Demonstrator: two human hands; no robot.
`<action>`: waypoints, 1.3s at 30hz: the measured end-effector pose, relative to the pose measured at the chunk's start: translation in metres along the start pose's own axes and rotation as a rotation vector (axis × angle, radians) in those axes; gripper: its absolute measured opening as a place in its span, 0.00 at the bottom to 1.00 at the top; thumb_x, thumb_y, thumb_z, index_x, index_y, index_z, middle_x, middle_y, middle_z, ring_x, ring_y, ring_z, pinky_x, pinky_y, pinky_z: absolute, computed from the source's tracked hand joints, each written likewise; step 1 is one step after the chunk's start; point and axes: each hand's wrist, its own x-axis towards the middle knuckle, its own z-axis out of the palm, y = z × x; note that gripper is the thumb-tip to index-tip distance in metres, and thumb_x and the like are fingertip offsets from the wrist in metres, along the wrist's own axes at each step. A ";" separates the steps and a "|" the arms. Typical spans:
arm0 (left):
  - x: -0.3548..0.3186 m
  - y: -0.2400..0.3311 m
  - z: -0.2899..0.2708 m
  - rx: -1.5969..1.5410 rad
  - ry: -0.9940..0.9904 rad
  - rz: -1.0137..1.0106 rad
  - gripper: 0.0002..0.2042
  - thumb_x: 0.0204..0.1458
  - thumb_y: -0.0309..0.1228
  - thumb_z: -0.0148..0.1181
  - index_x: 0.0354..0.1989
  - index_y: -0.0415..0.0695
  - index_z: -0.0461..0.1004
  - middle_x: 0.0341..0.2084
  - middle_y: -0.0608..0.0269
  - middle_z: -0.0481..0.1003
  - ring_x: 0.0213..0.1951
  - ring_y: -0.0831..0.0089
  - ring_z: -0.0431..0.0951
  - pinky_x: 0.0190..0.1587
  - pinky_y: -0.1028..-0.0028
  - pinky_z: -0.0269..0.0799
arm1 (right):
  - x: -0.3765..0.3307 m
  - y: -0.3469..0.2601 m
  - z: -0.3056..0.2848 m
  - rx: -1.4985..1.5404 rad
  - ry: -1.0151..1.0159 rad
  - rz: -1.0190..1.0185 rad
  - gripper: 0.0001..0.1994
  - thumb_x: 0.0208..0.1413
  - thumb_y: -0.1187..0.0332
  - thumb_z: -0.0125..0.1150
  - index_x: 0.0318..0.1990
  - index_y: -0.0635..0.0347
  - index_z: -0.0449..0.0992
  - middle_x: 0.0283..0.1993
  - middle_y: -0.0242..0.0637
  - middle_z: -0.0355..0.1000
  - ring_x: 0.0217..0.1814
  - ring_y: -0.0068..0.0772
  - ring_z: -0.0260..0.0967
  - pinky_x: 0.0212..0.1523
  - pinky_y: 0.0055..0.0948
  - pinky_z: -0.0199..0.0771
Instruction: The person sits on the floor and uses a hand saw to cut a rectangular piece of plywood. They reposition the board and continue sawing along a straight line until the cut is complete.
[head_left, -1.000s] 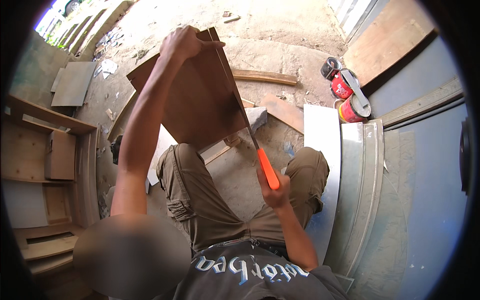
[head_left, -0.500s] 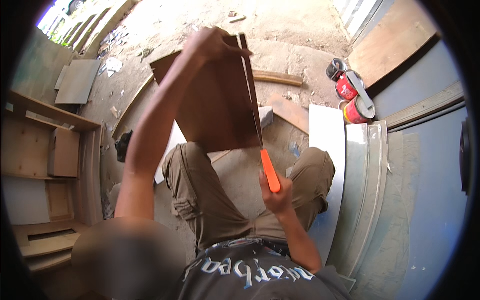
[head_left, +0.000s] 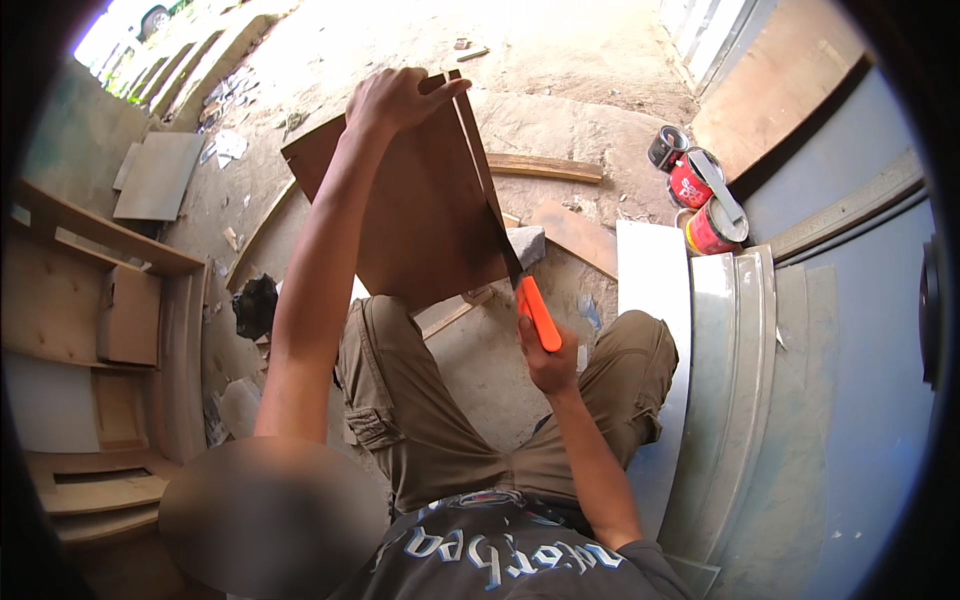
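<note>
My left hand (head_left: 392,102) grips the far edge of a dark brown wooden board (head_left: 420,210), which stands tilted in front of my knees. Its thumb and fingers reach across a long slit toward a narrow strip (head_left: 468,135) along the board's right side. In my right hand (head_left: 552,365) is a handsaw (head_left: 540,315), its bright orange handle wrapped by my fingers. The saw's dark blade runs up from the handle into the slit. How far the blade reaches inside is hard to make out.
Paint cans (head_left: 712,225) stand at the right beside a long white panel (head_left: 652,290). Wooden cabinet frames (head_left: 180,350) line the left. On the dirt floor lie a wood strip (head_left: 545,167), a grey block (head_left: 526,245) and a black bag (head_left: 255,307).
My right hand has pushed the saw forward, away from my body. The board and my left hand have shifted slightly to the left, and the board leans a little more.
</note>
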 end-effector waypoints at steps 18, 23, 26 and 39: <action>0.011 -0.032 0.024 -0.037 0.133 -0.138 0.41 0.45 0.76 0.49 0.37 0.43 0.81 0.27 0.54 0.81 0.35 0.56 0.83 0.41 0.60 0.77 | 0.010 -0.060 0.037 -0.367 0.088 -0.178 0.16 0.59 0.61 0.65 0.29 0.67 0.74 0.17 0.44 0.69 0.17 0.39 0.67 0.22 0.35 0.67; 0.005 -0.060 0.074 -0.037 0.353 -0.101 0.39 0.52 0.71 0.47 0.47 0.43 0.75 0.43 0.50 0.78 0.51 0.57 0.76 0.57 0.56 0.66 | 0.036 -0.077 0.041 -0.347 0.028 -0.130 0.19 0.60 0.57 0.63 0.28 0.67 0.76 0.18 0.45 0.70 0.19 0.37 0.69 0.25 0.35 0.68; 0.000 -0.058 0.104 -0.017 0.413 -0.096 0.37 0.54 0.66 0.49 0.56 0.43 0.69 0.52 0.52 0.72 0.58 0.59 0.68 0.64 0.58 0.54 | 0.050 -0.056 0.037 -0.415 0.011 -0.139 0.19 0.61 0.57 0.62 0.29 0.67 0.76 0.19 0.45 0.71 0.20 0.36 0.69 0.26 0.35 0.68; 0.009 -0.019 0.099 -0.018 0.250 -0.194 0.44 0.48 0.75 0.45 0.53 0.43 0.74 0.43 0.50 0.78 0.52 0.59 0.75 0.63 0.55 0.56 | 0.036 -0.052 0.025 -0.340 -0.020 -0.073 0.19 0.61 0.58 0.59 0.25 0.65 0.72 0.18 0.48 0.70 0.22 0.52 0.72 0.24 0.40 0.68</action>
